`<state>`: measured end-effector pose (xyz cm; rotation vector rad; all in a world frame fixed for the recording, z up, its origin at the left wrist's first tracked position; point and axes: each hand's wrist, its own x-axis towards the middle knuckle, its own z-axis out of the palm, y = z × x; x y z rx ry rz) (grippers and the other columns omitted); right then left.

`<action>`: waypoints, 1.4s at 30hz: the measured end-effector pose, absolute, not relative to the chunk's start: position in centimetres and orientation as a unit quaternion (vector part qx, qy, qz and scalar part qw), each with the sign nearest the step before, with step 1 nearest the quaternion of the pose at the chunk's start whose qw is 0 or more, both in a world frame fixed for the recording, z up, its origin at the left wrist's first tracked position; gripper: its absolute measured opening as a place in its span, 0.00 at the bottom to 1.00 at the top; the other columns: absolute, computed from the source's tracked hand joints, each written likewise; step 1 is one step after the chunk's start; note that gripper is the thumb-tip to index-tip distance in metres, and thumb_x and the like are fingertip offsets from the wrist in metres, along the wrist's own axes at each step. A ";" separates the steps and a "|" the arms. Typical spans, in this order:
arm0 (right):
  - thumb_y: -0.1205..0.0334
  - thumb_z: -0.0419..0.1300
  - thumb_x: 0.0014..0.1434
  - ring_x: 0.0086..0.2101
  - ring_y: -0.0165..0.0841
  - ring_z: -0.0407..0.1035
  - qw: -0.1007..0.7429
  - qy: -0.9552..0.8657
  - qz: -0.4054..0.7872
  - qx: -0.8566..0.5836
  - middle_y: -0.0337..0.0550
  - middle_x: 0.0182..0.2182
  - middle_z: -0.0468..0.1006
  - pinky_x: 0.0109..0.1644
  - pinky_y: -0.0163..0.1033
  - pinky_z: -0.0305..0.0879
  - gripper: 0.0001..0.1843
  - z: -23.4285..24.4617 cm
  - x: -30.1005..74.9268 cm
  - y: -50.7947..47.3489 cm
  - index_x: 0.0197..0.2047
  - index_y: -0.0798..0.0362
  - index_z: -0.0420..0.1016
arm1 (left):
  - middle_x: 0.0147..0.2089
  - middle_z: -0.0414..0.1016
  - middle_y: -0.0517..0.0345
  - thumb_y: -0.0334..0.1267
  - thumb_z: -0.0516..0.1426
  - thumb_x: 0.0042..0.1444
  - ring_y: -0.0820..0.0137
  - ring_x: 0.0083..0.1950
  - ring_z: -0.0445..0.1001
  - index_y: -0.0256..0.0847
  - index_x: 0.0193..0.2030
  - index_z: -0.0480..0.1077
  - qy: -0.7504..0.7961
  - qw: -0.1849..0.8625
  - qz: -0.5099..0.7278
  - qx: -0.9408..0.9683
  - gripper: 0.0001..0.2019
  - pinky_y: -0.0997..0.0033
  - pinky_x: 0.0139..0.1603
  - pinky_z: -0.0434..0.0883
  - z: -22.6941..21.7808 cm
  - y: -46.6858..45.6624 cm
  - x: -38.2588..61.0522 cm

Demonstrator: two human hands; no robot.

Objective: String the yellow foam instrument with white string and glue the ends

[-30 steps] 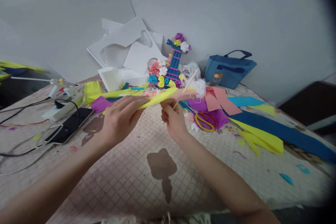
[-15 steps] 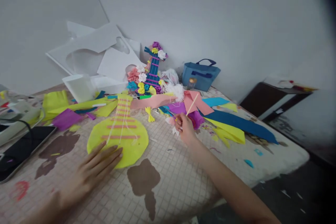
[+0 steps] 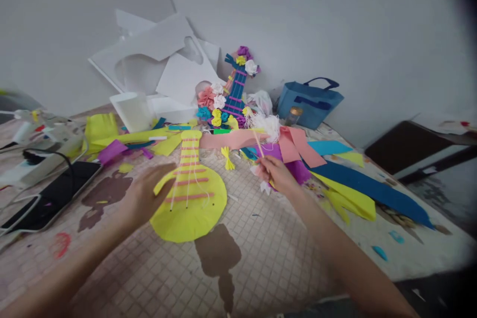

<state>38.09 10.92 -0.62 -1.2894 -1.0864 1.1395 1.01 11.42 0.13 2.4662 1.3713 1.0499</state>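
on table (image 3: pixel 272 253): guitar cutout (image 3: pixel 190 221) | left: phone (image 3: pixel 55 194) | behind right: bag (image 3: pixel 307 102) | before bag: jar (image 3: pixel 293 117)

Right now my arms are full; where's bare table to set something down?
Bare tablecloth lies right of the brown stain by the yellow guitar, up to the right forearm. Crowded: the back, around the flowered guitar, and left, around the phone and power strip.

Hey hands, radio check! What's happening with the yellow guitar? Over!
Left hand open at the edge of yellow guitar, contact unclear. Right hand gripping thin stick. Guitar flat on table. Yellow bow between guitar and right hand.
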 end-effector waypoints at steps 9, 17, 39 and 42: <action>0.54 0.49 0.61 0.17 0.24 0.61 0.385 -0.610 0.389 -0.574 0.38 0.28 0.71 0.21 0.32 0.58 0.12 -4.2 29.5 10.7 0.41 0.53 0.66 | 0.48 0.76 0.42 0.50 0.57 0.49 0.59 0.46 0.77 0.37 0.45 0.69 0.546 0.472 0.391 0.571 0.21 0.61 0.43 0.76 -2.0 18.9 1.3; 0.67 0.51 0.58 0.51 0.36 0.65 0.424 -0.685 0.209 -0.554 0.49 0.50 0.69 0.51 0.43 0.66 0.18 -4.5 31.4 11.2 0.52 0.52 0.65 | 0.46 0.78 0.45 0.48 0.60 0.46 0.60 0.48 0.77 0.39 0.42 0.69 0.547 0.512 0.401 0.528 0.19 0.61 0.47 0.74 -3.1 18.2 0.5; 0.70 0.50 0.60 0.49 0.37 0.67 0.440 -0.728 0.088 -0.518 0.45 0.47 0.73 0.54 0.45 0.64 0.17 -1.9 33.2 10.5 0.50 0.48 0.70 | 0.43 0.79 0.55 0.56 0.54 0.52 0.60 0.44 0.77 0.43 0.42 0.74 0.591 0.293 0.317 0.682 0.20 0.65 0.45 0.75 -3.4 17.9 0.5; 0.65 0.51 0.61 0.49 0.38 0.67 0.390 -0.712 0.038 -0.583 0.45 0.46 0.74 0.54 0.45 0.63 0.14 1.1 37.6 14.8 0.48 0.47 0.71 | 0.42 0.80 0.55 0.57 0.55 0.49 0.58 0.45 0.77 0.43 0.39 0.74 0.589 0.294 0.323 0.680 0.21 0.63 0.45 0.75 -3.3 18.2 0.6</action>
